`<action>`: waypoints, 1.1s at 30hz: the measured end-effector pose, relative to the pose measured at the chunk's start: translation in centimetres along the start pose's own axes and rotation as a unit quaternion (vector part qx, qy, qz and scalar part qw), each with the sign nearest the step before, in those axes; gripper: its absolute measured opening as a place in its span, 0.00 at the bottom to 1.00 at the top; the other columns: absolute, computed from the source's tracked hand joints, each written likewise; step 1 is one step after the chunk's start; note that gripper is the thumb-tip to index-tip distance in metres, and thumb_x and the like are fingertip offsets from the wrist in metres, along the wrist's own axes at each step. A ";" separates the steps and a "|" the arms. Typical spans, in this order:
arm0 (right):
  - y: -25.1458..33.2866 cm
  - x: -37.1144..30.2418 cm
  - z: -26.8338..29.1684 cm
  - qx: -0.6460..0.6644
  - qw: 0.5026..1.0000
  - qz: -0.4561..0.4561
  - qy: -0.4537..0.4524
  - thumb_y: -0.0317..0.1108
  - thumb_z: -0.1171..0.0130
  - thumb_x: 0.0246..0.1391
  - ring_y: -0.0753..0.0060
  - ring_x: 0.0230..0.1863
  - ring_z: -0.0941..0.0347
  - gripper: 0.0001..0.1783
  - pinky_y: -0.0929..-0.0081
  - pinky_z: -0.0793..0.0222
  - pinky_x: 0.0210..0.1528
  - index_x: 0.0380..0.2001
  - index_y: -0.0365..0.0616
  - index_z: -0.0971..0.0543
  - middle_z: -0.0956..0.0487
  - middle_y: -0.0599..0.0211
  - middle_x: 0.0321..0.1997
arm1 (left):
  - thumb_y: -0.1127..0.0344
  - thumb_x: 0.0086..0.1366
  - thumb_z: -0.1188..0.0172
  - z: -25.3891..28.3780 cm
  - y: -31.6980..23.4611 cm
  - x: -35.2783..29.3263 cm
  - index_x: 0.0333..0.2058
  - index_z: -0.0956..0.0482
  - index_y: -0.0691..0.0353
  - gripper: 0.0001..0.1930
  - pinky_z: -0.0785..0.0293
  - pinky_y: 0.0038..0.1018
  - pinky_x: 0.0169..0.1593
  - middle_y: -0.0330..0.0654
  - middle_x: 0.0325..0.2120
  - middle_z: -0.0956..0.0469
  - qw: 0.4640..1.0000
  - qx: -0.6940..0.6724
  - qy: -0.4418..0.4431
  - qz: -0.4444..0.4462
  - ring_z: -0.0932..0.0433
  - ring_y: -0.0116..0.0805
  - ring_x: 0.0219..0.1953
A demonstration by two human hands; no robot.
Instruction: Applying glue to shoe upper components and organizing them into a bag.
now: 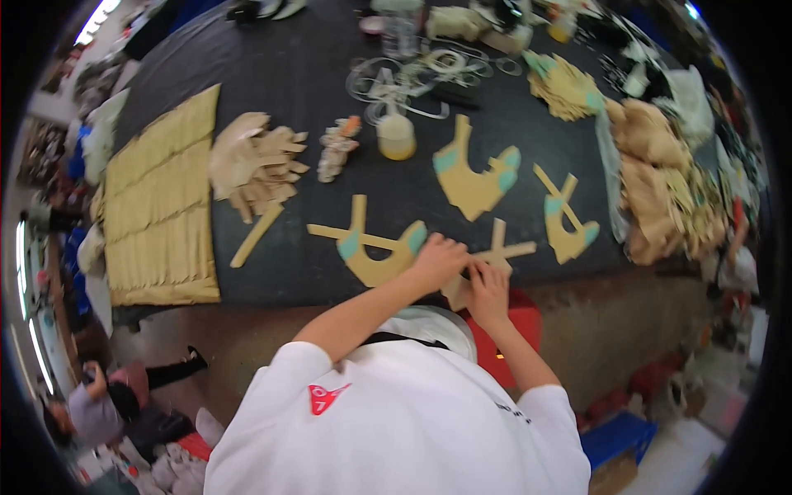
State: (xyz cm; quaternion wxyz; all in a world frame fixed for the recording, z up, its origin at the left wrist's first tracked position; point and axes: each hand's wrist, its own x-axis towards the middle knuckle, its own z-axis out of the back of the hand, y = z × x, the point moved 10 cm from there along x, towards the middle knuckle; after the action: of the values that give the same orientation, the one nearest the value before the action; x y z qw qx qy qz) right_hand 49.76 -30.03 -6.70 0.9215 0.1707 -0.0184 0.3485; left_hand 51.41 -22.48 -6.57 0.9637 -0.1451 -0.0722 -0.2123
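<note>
At the table's near edge, both my hands are on a tan, leather-like cut piece (pixel 455 293) crossed by a tan strip (pixel 517 249). My left hand (pixel 442 257) has its fingers bent over the piece's upper left side. My right hand (pixel 488 290) pinches it from the right, fingertips close to the left ones. Much of the piece is hidden under my hands. Just left lies a curved tan piece with teal ends (pixel 375 266), a strip laid across it. Another such piece (pixel 477 183) lies beyond my hands, and a third with a strip (pixel 569 227) is to the right.
Rows of tan strips (pixel 161 206) cover the table's left end, beside a pile of loose strips (pixel 262 161). A bottle of yellow liquid (pixel 396 139) stands mid-table near tangled white cord (pixel 454 62). Tan stacks (pixel 652 173) fill the right edge. A person (pixel 107 400) sits at lower left.
</note>
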 end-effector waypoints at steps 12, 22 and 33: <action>0.5 -0.3 -0.3 -0.015 1.000 0.013 0.003 0.26 0.47 0.40 0.59 0.50 0.37 0.29 0.61 0.46 0.54 0.52 0.37 0.29 0.30 0.62 0.50 | 0.67 0.52 0.46 -1.2 -0.3 -0.5 0.30 0.28 0.56 0.05 0.41 0.30 0.42 0.37 0.28 0.33 1.000 0.008 0.005 -0.012 0.32 0.32 0.36; 0.8 -0.4 -1.0 -0.010 1.000 0.008 0.026 0.28 0.46 0.44 0.53 0.53 0.37 0.29 0.56 0.45 0.55 0.54 0.39 0.32 0.32 0.59 0.53 | 0.64 0.53 0.50 -1.5 1.0 -1.1 0.30 0.22 0.52 0.08 0.40 0.36 0.47 0.38 0.31 0.27 0.991 -0.092 0.053 0.086 0.30 0.36 0.40; 0.3 -1.3 -2.7 -0.005 0.999 0.026 0.038 0.27 0.52 0.51 0.51 0.56 0.40 0.29 0.56 0.48 0.57 0.58 0.36 0.37 0.35 0.54 0.57 | 0.66 0.52 0.45 0.7 -0.2 -3.6 0.36 0.23 0.61 0.12 0.37 0.29 0.46 0.39 0.36 0.28 0.989 -0.032 -0.141 -0.023 0.32 0.32 0.40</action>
State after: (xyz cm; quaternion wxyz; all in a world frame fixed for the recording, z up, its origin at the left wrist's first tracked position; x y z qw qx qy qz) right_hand 48.38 -29.76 -9.38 0.9130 0.1520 0.0106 0.3784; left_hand 48.03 -21.07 -6.56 0.9336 -0.2026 -0.2036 -0.2143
